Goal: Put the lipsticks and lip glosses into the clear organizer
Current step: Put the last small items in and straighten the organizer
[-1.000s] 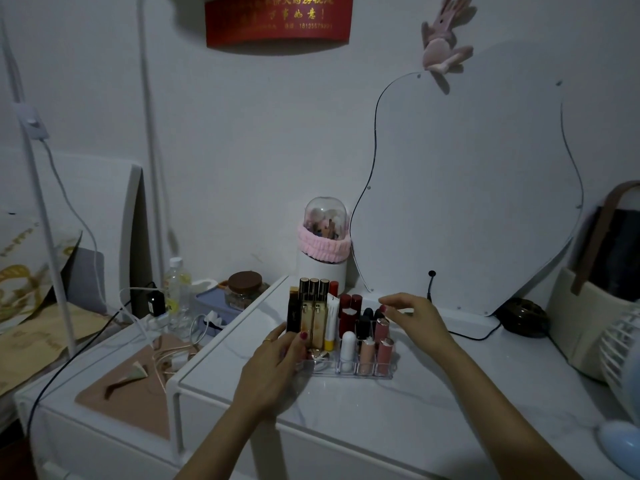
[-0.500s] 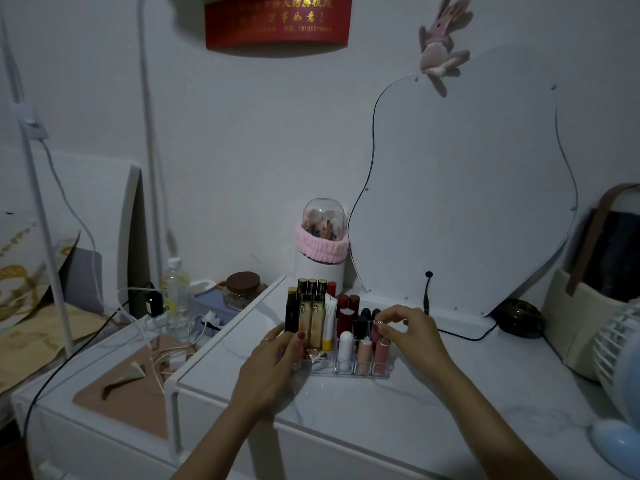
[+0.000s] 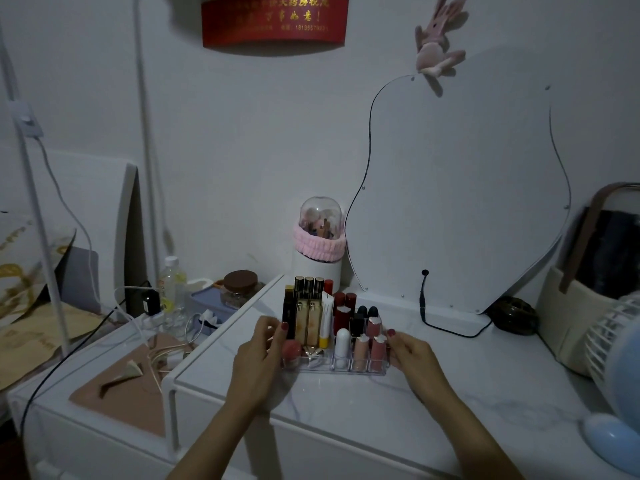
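Note:
The clear organizer stands on the white marble tabletop, filled with several upright lipsticks and lip glosses: tall gold-and-black tubes at the back left, red ones in the middle, pink ones and a white one in front. My left hand grips the organizer's left end, fingers curled around it. My right hand holds its right end, thumb at the rim.
A white brush holder with a pink band and clear dome stands behind the organizer. A curved mirror leans on the wall, its cable on the table. A fan and bag are right; bottle, jar, chargers left.
My right hand came down from the pink lipsticks at the organizer's top right to its right end. My left hand stayed at the left end.

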